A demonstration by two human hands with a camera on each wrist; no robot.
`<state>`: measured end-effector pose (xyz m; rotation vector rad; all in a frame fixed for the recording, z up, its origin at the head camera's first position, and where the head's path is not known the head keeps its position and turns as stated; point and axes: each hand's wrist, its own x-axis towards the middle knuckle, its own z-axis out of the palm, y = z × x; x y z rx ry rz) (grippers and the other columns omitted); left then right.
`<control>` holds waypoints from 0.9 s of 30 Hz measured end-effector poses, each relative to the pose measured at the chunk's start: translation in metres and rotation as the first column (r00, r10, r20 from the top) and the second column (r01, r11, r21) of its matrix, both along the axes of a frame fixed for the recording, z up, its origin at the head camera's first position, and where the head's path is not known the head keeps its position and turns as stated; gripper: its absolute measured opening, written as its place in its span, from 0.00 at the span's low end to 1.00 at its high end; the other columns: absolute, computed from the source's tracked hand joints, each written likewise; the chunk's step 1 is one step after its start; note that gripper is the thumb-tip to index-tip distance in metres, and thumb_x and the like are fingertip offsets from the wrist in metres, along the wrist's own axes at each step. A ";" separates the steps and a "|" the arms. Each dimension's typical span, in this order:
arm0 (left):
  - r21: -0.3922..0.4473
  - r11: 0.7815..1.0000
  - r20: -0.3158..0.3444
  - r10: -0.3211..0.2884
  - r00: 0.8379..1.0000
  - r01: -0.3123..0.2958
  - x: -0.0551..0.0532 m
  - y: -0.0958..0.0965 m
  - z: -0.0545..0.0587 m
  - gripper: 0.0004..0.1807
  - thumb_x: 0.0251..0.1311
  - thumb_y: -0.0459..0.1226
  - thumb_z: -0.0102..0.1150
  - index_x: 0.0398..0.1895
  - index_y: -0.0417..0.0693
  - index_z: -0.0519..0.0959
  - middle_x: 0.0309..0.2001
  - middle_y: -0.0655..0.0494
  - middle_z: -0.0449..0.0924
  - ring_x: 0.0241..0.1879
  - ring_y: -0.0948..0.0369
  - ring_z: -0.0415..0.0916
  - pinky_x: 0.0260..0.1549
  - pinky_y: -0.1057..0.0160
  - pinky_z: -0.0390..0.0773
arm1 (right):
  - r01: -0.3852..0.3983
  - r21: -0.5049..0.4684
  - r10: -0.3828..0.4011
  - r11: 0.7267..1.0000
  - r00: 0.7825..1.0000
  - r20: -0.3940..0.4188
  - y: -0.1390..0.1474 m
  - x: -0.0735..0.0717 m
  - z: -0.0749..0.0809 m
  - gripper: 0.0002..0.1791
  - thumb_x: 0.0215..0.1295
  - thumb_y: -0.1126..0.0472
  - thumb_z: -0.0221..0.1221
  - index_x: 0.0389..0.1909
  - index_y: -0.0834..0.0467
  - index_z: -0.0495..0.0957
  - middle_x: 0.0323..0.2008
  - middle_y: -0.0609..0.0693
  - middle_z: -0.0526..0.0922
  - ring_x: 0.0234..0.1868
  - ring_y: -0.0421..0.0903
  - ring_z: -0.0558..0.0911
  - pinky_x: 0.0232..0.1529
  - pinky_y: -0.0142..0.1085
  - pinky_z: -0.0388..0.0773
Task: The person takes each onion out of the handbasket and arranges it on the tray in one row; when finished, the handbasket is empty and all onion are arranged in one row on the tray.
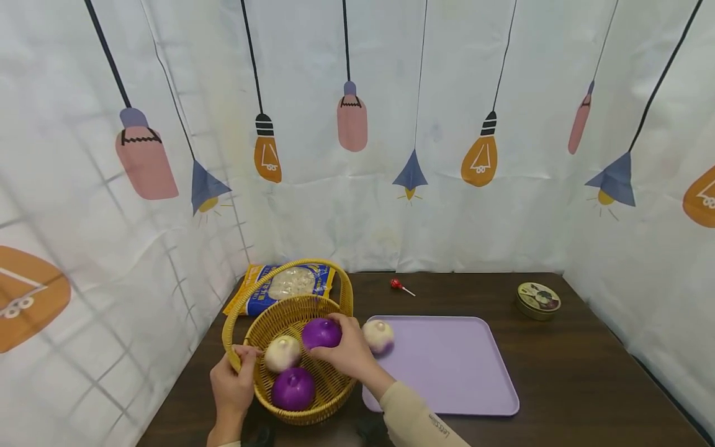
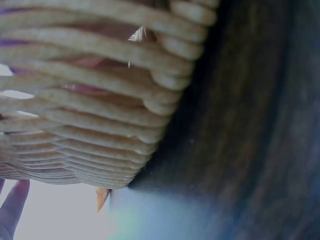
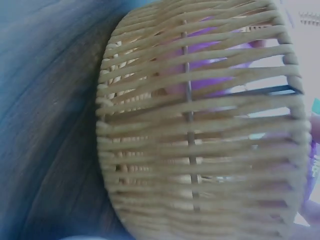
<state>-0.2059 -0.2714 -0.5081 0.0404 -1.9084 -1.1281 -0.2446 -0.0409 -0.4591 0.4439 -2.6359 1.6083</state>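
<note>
A yellow wicker basket point(image 1: 301, 417) with a tall handle stands at the left of the table. At its left side, my left hand point(image 1: 232, 386) grips the foot of the handle point(image 1: 230, 332). My right hand point(image 1: 350, 349) reaches over the basket's right rim, thumb and fingers around a purple onion point(image 1: 321, 333). Below it in the basket lie a second purple onion point(image 1: 293, 388) and a white onion point(image 1: 282, 354) with a purple base. Both wrist views show mainly the woven basket wall point(image 2: 95, 125); purple shows through the gaps in the right one.
A lilac tray point(image 1: 447, 366) lies right of the basket, with a white-and-purple onion point(image 1: 378, 337) at its left corner. Behind the basket is a blue-and-yellow food bag point(image 1: 262, 301). Farther back are a red lollipop point(image 1: 396, 284) and a round tin point(image 1: 538, 301).
</note>
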 end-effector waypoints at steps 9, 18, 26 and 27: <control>0.012 0.999 0.000 -0.042 0.999 0.042 -0.001 -0.001 0.002 0.16 0.57 0.24 0.60 0.17 0.45 0.68 0.24 0.49 0.83 0.23 0.71 0.75 0.20 0.72 0.66 | 0.017 -0.151 -0.019 0.988 1.000 -0.014 0.022 0.006 0.008 0.40 0.48 0.47 0.73 0.62 0.54 0.70 0.52 0.54 0.72 0.52 0.52 0.76 0.50 0.50 0.77; 0.029 0.997 0.005 -0.067 0.998 0.066 -0.002 0.001 0.002 0.15 0.58 0.25 0.59 0.18 0.43 0.68 0.25 0.44 0.83 0.24 0.65 0.78 0.19 0.72 0.66 | 0.017 -0.224 -0.015 0.974 1.000 0.013 0.055 0.008 0.007 0.40 0.50 0.50 0.73 0.64 0.53 0.68 0.57 0.55 0.70 0.51 0.56 0.76 0.45 0.47 0.80; 0.031 0.998 0.021 -0.046 0.999 0.045 -0.001 0.002 0.001 0.15 0.56 0.23 0.58 0.18 0.43 0.67 0.25 0.47 0.83 0.20 0.63 0.74 0.17 0.70 0.63 | 0.045 -0.253 -0.034 0.966 0.998 0.051 0.077 0.007 0.002 0.40 0.50 0.52 0.73 0.65 0.53 0.68 0.60 0.57 0.71 0.52 0.57 0.77 0.46 0.47 0.79; 0.033 0.999 0.022 -0.042 0.999 0.042 0.000 0.002 0.001 0.15 0.56 0.23 0.58 0.18 0.43 0.67 0.25 0.48 0.83 0.19 0.63 0.73 0.17 0.70 0.63 | 0.051 -0.264 -0.037 0.963 0.998 0.058 0.079 0.006 0.002 0.40 0.50 0.53 0.73 0.65 0.53 0.68 0.60 0.57 0.71 0.52 0.56 0.77 0.45 0.46 0.79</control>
